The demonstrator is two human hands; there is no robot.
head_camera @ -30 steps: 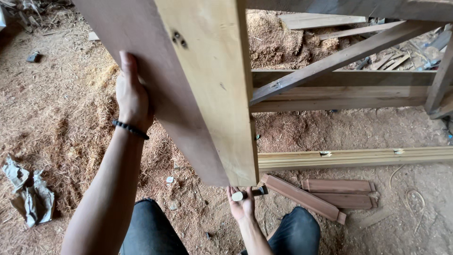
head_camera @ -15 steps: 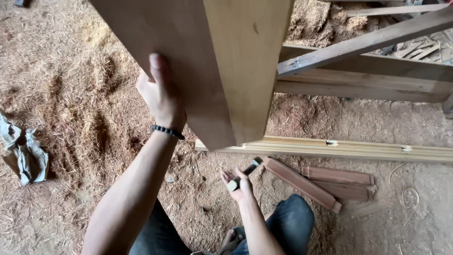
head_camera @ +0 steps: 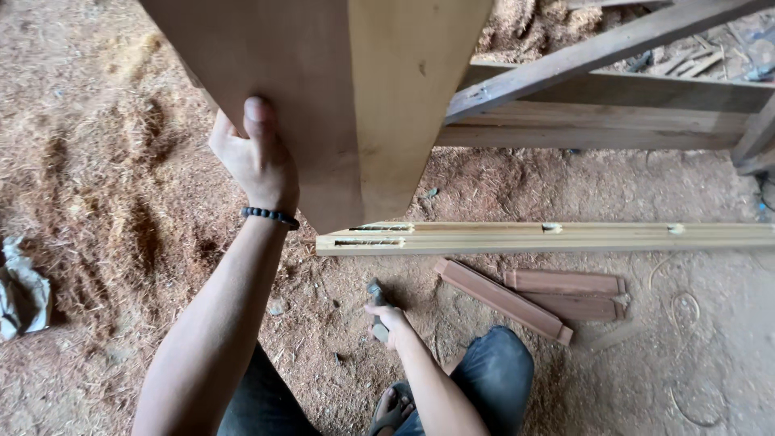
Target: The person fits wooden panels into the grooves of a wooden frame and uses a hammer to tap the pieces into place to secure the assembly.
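Covering the ground (head_camera: 105,202), sawdust surrounds a slotted wooden rail (head_camera: 565,236).

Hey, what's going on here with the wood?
A person is kneeling or crouching on a sawdust-covered floor. Their left hand grips the edge of a large upright wooden panel, steadying it. The right hand is low near the floor, holding a small dark tool. A long pale rail with slots and reddish wood pieces lie beyond.

head view: worn high, aimed steeply down | post (head_camera: 339,89) seen close at upper centre | floor (head_camera: 97,242) seen far below | no second view is given
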